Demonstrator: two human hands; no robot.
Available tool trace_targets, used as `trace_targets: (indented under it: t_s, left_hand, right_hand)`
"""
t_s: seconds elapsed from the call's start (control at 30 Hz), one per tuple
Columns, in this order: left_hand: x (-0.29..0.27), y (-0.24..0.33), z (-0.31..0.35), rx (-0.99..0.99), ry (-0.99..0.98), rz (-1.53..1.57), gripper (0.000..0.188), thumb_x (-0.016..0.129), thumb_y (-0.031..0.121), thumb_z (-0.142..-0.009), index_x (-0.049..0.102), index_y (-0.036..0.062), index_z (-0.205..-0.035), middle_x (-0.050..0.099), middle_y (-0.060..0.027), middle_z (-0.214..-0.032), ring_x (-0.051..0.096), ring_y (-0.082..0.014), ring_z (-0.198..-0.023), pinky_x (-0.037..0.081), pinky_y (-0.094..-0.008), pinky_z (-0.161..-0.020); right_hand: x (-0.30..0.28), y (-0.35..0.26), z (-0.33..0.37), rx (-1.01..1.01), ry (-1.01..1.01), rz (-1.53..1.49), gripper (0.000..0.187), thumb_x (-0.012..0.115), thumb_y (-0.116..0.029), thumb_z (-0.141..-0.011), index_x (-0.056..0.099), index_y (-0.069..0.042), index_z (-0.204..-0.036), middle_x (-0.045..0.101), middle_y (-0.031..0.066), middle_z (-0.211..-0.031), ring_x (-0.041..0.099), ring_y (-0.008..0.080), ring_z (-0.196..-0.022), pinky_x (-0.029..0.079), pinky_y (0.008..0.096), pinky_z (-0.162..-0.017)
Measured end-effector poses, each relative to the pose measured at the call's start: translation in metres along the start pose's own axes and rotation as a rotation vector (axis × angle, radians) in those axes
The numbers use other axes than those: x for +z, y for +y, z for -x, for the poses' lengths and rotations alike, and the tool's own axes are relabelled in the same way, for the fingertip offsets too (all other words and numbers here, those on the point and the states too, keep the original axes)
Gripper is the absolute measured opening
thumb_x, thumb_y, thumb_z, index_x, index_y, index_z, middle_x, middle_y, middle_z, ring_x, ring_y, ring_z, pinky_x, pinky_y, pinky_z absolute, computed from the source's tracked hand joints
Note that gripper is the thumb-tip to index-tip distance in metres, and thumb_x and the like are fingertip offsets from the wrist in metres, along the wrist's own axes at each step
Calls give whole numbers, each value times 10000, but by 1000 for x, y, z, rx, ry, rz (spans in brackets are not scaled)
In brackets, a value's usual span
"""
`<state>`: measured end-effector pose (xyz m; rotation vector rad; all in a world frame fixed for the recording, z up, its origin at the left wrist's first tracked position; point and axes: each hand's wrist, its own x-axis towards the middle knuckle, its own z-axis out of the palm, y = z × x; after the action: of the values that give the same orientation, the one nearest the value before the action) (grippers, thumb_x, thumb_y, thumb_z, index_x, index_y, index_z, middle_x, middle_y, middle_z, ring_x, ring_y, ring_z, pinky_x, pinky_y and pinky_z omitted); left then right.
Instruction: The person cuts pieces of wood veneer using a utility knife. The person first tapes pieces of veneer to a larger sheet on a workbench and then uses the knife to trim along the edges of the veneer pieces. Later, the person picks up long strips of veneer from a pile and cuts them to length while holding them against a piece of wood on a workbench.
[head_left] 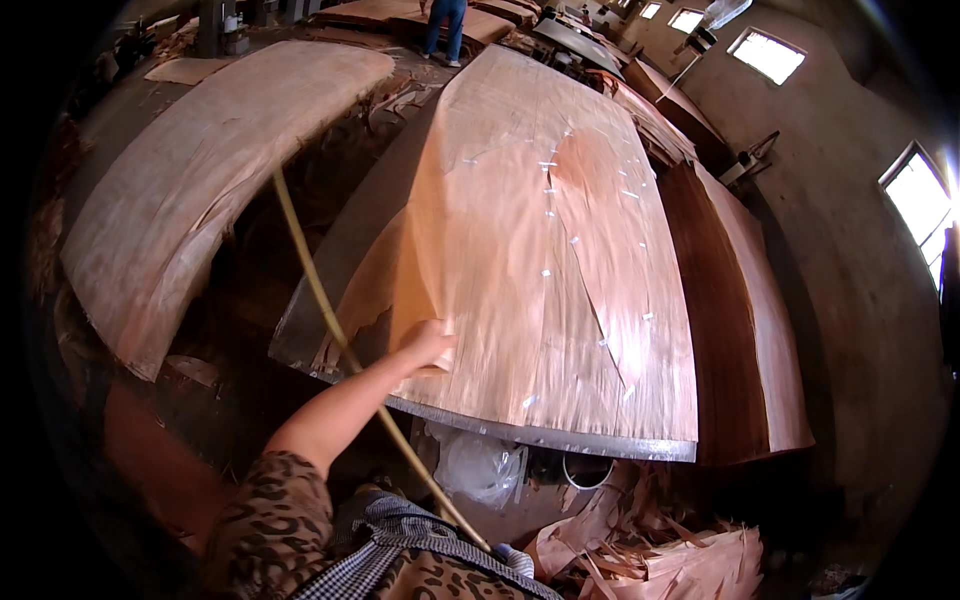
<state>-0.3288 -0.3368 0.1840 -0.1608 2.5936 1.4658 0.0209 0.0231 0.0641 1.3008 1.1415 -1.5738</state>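
Head view: veneer sheet at center on a wide stack, thin, pale pink-tan, wrinkled lengthwise; its 9 o'clock edge is lifted and glows orange. White tape bits dot the wood toward 1 to 5 o'clock, near a long dark split. Left forearm reaches in from 7 o'clock, elbow bent, leopard-print sleeve; left hand, just off center toward 8 o'clock, pinches the sheet's folded edge, fingers curled. Right hand can't be made out. Stick slants from 10 to 6 o'clock. Torn scraps at 5 o'clock.
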Motion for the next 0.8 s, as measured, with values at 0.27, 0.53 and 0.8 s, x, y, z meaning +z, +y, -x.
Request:
trace_targets:
  t_s: [0.27, 0.53, 0.8]
  left_hand:
    - [-83, 46, 39, -80, 49, 1218, 280, 590, 324, -772, 591, 81, -911, 593, -8, -839, 569, -126, -744, 469, -258, -675]
    - [-150, -101, 99, -281, 174, 1246, 424, 585, 366, -766, 520, 69, -1063, 589, -69, -949, 575, -219, -842, 496, -346, -634]
    - [-71, -142, 76, -402, 79, 1071, 326, 568, 191, -802, 501, 40, -1084, 570, -110, -1009, 565, -244, -929, 482, -414, -766]
  right_hand:
    - [62, 2, 109, -675, -87, -50, 186, 460, -152, -856, 568, -28, -768, 555, 56, -711, 515, 155, -625, 411, 263, -573]
    - [107, -64, 101, -874, 119, 222, 191, 640, -199, -776, 573, -46, -684, 455, -9, -468, 398, 76, -355, 282, 226, -329]
    - [106, -201, 135, -782, -128, 60, 201, 632, -254, -767, 569, -83, -682, 429, -34, -481, 331, 64, -350, 243, 215, -331]
